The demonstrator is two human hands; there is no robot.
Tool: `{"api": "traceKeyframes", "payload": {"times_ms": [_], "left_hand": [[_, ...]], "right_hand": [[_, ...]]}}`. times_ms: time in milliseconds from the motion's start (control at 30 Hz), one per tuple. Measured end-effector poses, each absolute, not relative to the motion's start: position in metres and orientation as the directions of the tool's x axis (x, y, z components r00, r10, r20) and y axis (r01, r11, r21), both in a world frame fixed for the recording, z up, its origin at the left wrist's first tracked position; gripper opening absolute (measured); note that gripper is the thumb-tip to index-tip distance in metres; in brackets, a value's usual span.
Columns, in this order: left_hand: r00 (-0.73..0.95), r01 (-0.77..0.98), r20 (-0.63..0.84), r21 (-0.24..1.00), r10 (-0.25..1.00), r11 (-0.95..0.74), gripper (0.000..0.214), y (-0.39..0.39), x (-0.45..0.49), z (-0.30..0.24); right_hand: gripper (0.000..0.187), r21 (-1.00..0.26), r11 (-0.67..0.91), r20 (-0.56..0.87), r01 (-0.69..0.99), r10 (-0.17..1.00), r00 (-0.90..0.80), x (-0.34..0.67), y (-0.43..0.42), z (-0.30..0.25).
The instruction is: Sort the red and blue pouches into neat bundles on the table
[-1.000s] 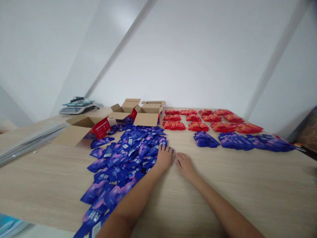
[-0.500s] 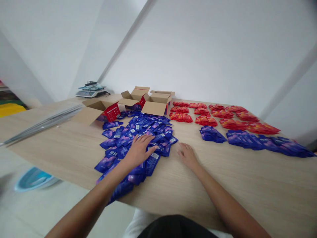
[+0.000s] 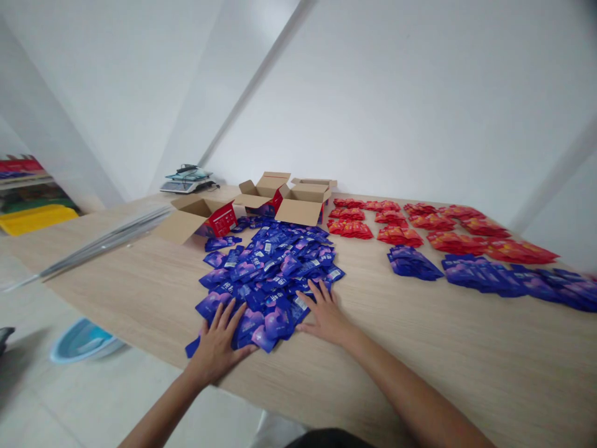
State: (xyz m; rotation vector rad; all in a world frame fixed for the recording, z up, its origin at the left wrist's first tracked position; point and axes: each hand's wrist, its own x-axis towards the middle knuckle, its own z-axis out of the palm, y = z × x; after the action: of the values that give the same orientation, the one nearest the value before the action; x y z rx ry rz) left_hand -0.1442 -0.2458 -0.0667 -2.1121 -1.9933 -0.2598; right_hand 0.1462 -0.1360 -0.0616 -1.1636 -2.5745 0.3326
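Note:
A loose heap of blue sachets (image 3: 275, 267) covers the middle of the wooden table (image 3: 443, 348). My left hand (image 3: 217, 345) lies flat with fingers spread on the heap's near edge, close to the table's front edge. My right hand (image 3: 326, 314) rests open, fingers stretched, against the heap's right side. Neither hand holds anything.
Three open cardboard boxes (image 3: 196, 218) stand behind the heap. Rows of red sachets (image 3: 420, 224) and blue sachet stacks (image 3: 494, 277) lie to the right. A scale (image 3: 186, 180) sits at the far left corner. A blue basin (image 3: 79, 339) is on the floor; metal rails (image 3: 102, 242) lie left.
My left hand has slid back from the middle of the heap to its near edge. My right hand has moved left onto the heap's side. The sachets are bunched closer together.

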Motion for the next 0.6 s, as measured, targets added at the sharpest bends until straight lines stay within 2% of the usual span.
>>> {"api": "traceKeyframes", "payload": {"times_ms": [200, 400, 500, 600], "left_hand": [[0.217, 0.976, 0.208, -0.043, 0.954, -0.213, 0.081, -0.202, -0.183, -0.056], [0.329, 0.944, 0.18, -0.073, 0.927, -0.321, 0.073, -0.167, -0.211, -0.034], [0.394, 0.919, 0.137, -0.08, 0.909, -0.386, 0.07, -0.154, -0.228, -0.016], [0.435, 0.9, 0.093, -0.087, 0.896, -0.428, 0.066, -0.144, -0.246, 0.0]], "right_hand": [[0.08, -0.33, 0.609, 0.19, 0.721, 0.791, -0.581, 0.131, -0.13, -0.066], [0.077, -0.359, 0.573, 0.284, 0.737, 0.819, -0.499, 0.108, -0.133, -0.071], [0.062, -0.374, 0.618, 0.377, 0.692, 0.783, -0.495, 0.117, -0.129, -0.065], [0.046, -0.392, 0.558, 0.487, 0.731, 0.8, -0.35, 0.138, -0.111, -0.056]]}}
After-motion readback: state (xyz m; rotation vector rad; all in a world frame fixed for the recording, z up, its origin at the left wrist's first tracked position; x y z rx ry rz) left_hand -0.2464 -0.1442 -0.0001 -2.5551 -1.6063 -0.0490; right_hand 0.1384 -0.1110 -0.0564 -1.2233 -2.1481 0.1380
